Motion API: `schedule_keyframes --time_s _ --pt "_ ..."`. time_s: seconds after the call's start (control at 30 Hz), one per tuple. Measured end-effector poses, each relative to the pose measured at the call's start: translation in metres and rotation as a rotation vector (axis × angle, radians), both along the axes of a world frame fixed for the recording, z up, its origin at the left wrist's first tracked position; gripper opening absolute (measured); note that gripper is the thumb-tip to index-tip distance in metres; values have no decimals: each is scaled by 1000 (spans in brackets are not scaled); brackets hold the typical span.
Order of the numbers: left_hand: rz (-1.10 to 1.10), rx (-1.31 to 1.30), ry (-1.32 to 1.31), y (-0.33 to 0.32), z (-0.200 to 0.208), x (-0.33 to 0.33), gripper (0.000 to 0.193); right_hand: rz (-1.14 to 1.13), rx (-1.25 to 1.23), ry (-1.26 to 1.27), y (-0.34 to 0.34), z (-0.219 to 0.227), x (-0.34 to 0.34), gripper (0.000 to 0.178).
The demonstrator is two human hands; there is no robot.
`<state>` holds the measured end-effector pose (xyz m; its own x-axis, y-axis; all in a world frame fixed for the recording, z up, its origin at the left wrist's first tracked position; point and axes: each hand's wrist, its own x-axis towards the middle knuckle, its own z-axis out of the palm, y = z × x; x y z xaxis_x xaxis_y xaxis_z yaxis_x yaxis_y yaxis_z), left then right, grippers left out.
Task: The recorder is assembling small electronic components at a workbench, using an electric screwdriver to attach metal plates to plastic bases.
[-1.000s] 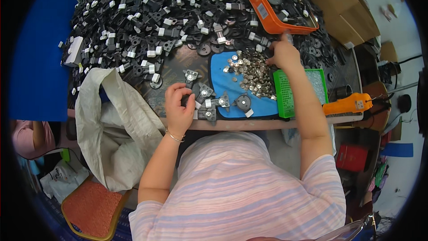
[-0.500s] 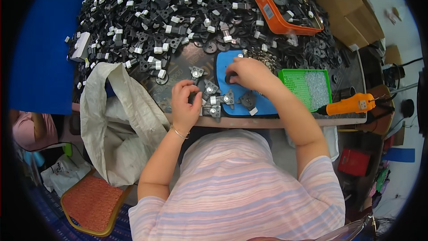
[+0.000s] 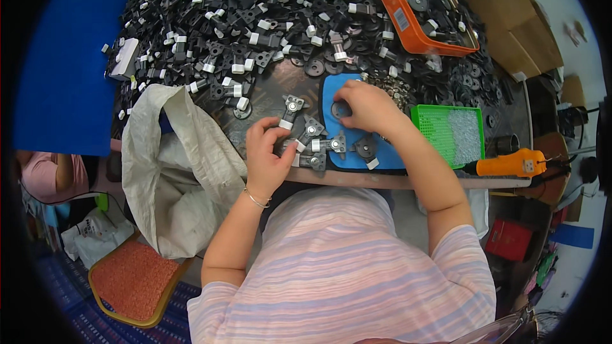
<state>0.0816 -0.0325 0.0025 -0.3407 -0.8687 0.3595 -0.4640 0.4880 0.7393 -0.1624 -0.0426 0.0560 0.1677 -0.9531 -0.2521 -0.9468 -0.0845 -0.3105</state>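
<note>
My right hand [image 3: 371, 111] pinches a dark round disc [image 3: 340, 110] above the blue mat [image 3: 357, 160]. At the mat's left edge my left hand [image 3: 268, 156] is curled, thumb and fingers bent around something dark that I cannot make out. Close to its fingertips lie several dark grey plate-like parts with metal centres and white tabs, among them an upper one [image 3: 292, 104], a middle one [image 3: 312, 129] and a lower one [image 3: 314, 161]. Another part, with a rounded dark body [image 3: 365, 148] and a white tab, rests on the mat below my right wrist.
A large heap of black parts with white tabs [image 3: 210, 25] covers the table's far side. An orange tray [image 3: 408, 32] holds more. Small metal pieces [image 3: 389, 86] lie beside the mat. To the right are a green tray [image 3: 424, 114] and an orange power screwdriver [image 3: 510, 164]; a white sack [image 3: 150, 153] hangs left.
The disc in my right hand is turned so its flat face shows more. My left hand stays beside the grey parts, its fingers slightly shifted. The whole view has moved a little.
</note>
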Motion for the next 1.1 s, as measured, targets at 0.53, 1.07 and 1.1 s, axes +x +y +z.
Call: schedule_keyframes --time_s 0.53,1.07,1.1 --pt "3 26 -236 0 1 1 36 215 82 -355 -7 12 38 60" --pt "23 53 -279 -1 0 -13 27 154 -92 -198 5 15 43 62" --pt "26 54 -284 -1 1 -13 26 156 -99 -186 5 15 44 62"
